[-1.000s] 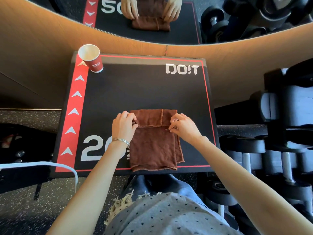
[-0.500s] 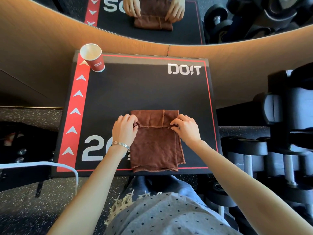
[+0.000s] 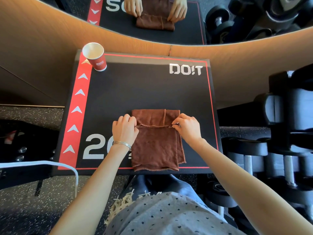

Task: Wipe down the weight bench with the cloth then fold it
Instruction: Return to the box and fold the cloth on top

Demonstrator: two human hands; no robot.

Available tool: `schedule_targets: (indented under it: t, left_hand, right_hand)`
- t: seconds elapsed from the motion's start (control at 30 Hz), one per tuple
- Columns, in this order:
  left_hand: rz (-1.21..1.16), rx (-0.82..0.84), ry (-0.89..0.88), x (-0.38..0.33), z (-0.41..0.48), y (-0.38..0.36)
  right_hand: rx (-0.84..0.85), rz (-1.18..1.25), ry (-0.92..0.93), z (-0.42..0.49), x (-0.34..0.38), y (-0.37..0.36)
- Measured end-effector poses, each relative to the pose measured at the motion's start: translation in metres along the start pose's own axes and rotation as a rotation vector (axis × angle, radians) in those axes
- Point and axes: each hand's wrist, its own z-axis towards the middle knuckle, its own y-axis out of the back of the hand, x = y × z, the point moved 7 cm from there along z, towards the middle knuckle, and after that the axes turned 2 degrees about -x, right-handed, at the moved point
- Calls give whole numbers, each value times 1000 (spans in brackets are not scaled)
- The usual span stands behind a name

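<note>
1. Almost nothing has shifted since the earlier frame. The cloth (image 3: 155, 146) lies in the same spot, and both grips stay at the ends of the same hemmed edge, which looks drawn a touch straighter.
2. The brown cloth lies flat in several layers on the near half of the black counter (image 3: 135, 89). Its near hem sits just at the counter's front edge, and the hemmed edge crosses it about a third of the way down from the far end.
3. The left grip (image 3: 125, 128) pinches the left end of that edge with its fingers curled. The right grip (image 3: 187, 128) pinches the right end between thumb and fingertips.
4. The cloth looks light, soft and quite limp. It would likely sag between two holds, and its layers could slide apart. The hem corners are the sensible places to hold it, kept taut and level.
5. Wiping appears to be over, and a fold is in hand.
6. A red paper cup (image 3: 95, 56) stands upright on the far left corner, well apart from the cloth. A mirror (image 3: 194, 19) lies beyond the counter, and dumbbells (image 3: 245, 150) sit to the right.
</note>
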Motion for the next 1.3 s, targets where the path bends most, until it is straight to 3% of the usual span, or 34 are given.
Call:
schedule_targets:
  t: [0.3, 0.43, 0.7, 0.8, 0.9, 1.03, 1.2, 1.3]
  left_hand:
    - [112, -7, -167, -4, -13, 6]
    - [12, 1, -304, -26, -21, 6]
    - [187, 158, -322, -29, -32, -17]
    - [114, 148, -342, -29, -50, -13]
    - [-31, 50, -482, -36, -77, -5]
    - [-134, 90, -584, -40, -102, -8]
    - [-112, 138, -580, -37, -109, -12]
    - [-78, 158, -598, -36, -111, -12]
  right_hand:
    - [-99, -58, 149, -17, 10, 6]
    - [-160, -126, 242, -38, 12, 5]
    - [-12, -146, 147, -41, 16, 0]
    - [84, -103, 130, -54, 13, -8]
    - [78, 61, 193, -77, 23, -9]
    - [150, 175, 294, -104, 35, -18]
    - [314, 117, 257, -114, 30, -30]
    - [316, 45, 299, -115, 33, -29]
